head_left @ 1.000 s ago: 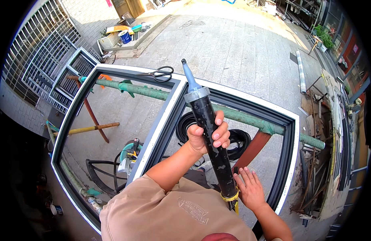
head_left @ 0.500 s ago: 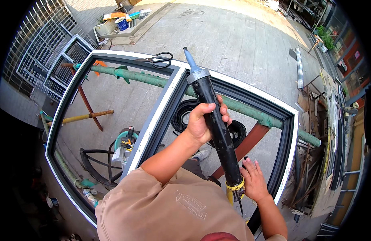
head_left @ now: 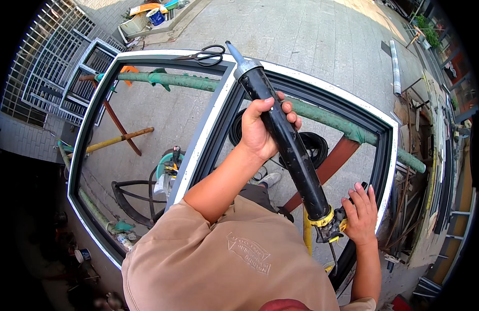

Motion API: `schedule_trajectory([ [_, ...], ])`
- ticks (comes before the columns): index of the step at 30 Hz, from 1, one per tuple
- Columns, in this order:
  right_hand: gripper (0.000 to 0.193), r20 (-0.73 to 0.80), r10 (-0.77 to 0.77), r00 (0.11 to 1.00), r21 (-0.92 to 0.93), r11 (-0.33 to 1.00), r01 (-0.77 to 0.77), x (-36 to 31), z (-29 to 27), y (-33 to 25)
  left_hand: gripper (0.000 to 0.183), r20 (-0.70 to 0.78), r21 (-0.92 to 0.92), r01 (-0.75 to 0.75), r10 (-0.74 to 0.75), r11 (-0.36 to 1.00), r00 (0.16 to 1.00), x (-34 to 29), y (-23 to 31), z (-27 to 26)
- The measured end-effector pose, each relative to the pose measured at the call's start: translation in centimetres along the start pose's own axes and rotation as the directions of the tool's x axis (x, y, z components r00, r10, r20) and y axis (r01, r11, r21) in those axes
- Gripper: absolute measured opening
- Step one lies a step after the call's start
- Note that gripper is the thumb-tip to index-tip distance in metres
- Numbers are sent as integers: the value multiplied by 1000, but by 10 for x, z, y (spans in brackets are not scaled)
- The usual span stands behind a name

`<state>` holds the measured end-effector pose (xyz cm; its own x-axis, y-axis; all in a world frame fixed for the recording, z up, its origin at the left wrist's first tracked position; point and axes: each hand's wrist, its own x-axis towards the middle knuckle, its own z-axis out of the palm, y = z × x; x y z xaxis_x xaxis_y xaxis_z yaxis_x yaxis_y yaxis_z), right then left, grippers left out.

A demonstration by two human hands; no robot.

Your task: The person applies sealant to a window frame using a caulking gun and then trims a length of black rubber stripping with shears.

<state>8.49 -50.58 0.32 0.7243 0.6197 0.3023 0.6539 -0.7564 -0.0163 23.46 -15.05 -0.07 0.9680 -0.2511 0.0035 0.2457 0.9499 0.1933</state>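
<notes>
My left hand (head_left: 260,127) is wrapped around the black barrel of a caulking gun (head_left: 294,155), thumb on the near side and fingertips showing beyond it. The gun lies slantwise, its grey-blue nozzle (head_left: 235,52) pointing up and left. My right hand (head_left: 359,215) is at the gun's rear, on the black handle beside the yellow trigger (head_left: 343,225); part of that grip is hidden behind the fingers. Below the gun is a white-edged window frame (head_left: 198,137) with dark inner channels. Black-handled scissors (head_left: 205,55) rest on its far edge, close to the nozzle.
Green pipes (head_left: 327,118) run under the frame, with a reddish-brown brace (head_left: 337,162). Through the openings show coiled black tubing (head_left: 314,147) and a teal bucket (head_left: 161,168) of tools. Metal grilles (head_left: 55,72) lean at left; scrap lengths (head_left: 410,207) are piled at right.
The gun's rear end and my right hand have shifted right, while the nozzle has moved up and left toward the scissors. The whole view has shifted slightly. My left hand keeps its hold.
</notes>
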Motion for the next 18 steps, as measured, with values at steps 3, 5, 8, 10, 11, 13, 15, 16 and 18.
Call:
schedule_trajectory([
  [3,22,86,-48,995,12,999,47,-5,-29,3,29,-51,-96,65,-70,993,996,3,-16,-13],
  [5,24,133,-46,990,42,998,40,-7,-43,3,28,-124,-132,97,-113,987,986,0,-28,-22],
  [8,27,190,-37,981,99,995,19,-7,-47,4,26,-211,-188,123,-163,974,964,-2,-41,-43],
  [10,28,204,-28,979,132,991,1,-4,-43,5,26,-219,-208,132,-178,969,959,0,-45,-56],
  [11,29,204,-27,979,132,991,0,-3,-41,5,26,-216,-222,131,-180,966,960,1,-45,-61],
  [13,30,211,-22,977,139,990,-8,0,-36,7,25,-235,-233,142,-198,962,952,5,-45,-67],
  [15,30,215,-20,976,147,989,-12,4,-32,9,25,-253,-246,145,-208,958,945,9,-44,-72],
  [16,30,210,-16,978,144,990,-15,7,-31,11,23,-292,-267,122,-201,956,935,12,-44,-70],
  [18,30,217,-13,976,158,987,-22,13,-30,14,25,-290,-250,120,-192,961,938,16,-41,-76],
])
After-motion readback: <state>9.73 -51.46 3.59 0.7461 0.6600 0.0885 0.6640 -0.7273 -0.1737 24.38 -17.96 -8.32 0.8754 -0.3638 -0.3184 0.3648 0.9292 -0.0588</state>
